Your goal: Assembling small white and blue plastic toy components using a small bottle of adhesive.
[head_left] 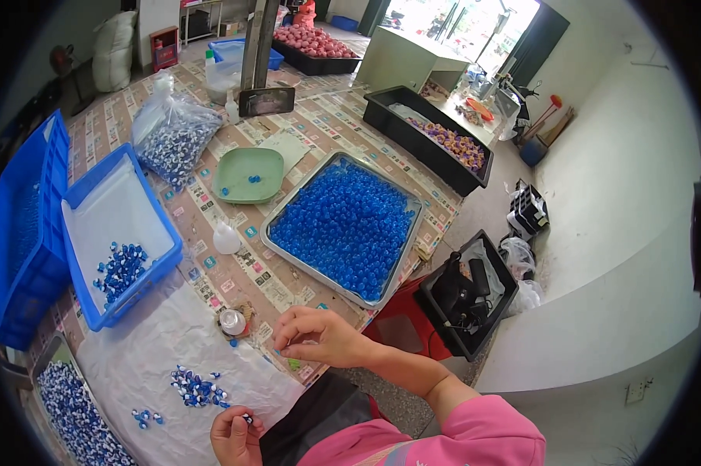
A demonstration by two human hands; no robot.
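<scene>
My left hand [232, 437] is closed at the near edge of a white sheet [125, 357], with a small dark-and-white piece [247, 419] pinched at its fingertips. My right hand [313, 335] hovers over the sheet's right side, thumb and fingers pinched; what sits between them is too small to make out. A pile of small blue-and-white pieces [197, 387] lies just beyond my left hand, and a smaller group [146, 418] lies to its left. Left of my right hand stands a small clear cup [232, 321] on a brownish pad. A metal tray [267, 233] of shiny blue beads [343, 225] is beyond my right hand.
To the left stand a blue bin [178, 241] with blue-and-white pieces and a taller blue crate [24, 233]. A tray of pieces [79, 412] sits at lower left. Farther back are a green dish [249, 175], a filled plastic bag [172, 132], a phone [267, 101] and a black bin [381, 116].
</scene>
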